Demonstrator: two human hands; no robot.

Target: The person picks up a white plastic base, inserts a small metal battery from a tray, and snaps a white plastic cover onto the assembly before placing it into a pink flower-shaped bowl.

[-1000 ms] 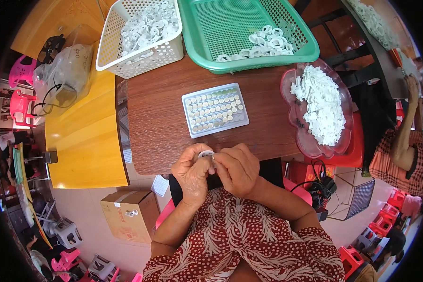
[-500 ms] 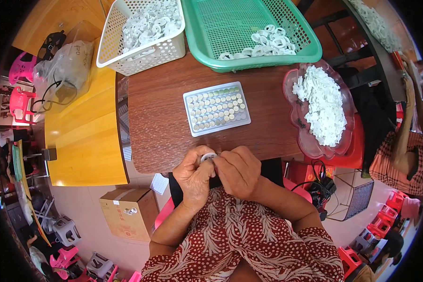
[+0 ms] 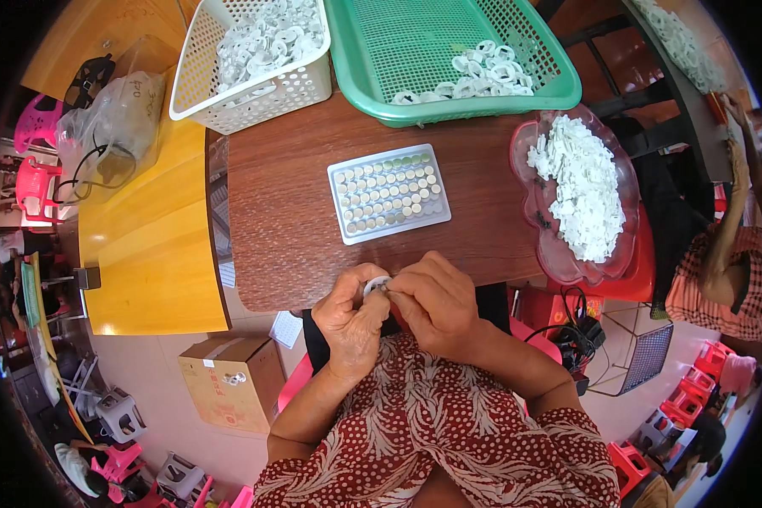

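white ring [image 3: 374, 286] sits clamped in left hand [image 3: 348, 318] — right hand [image 3: 437, 303], fingertips together, alongside.

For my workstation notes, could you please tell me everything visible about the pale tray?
The pale tray is shallow, rectangular and apparently plastic. It lies flat, slightly turned, on the brown table, holding rows of small round discs, mostly cream or silvery; a few places toward its near right corner look unfilled.

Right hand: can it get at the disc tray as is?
Probably yes. The tray lies on the brown table just beyond the right hand, with nothing visible standing between. The fingers are busy at the white ring, though, so they would likely need to come away first.
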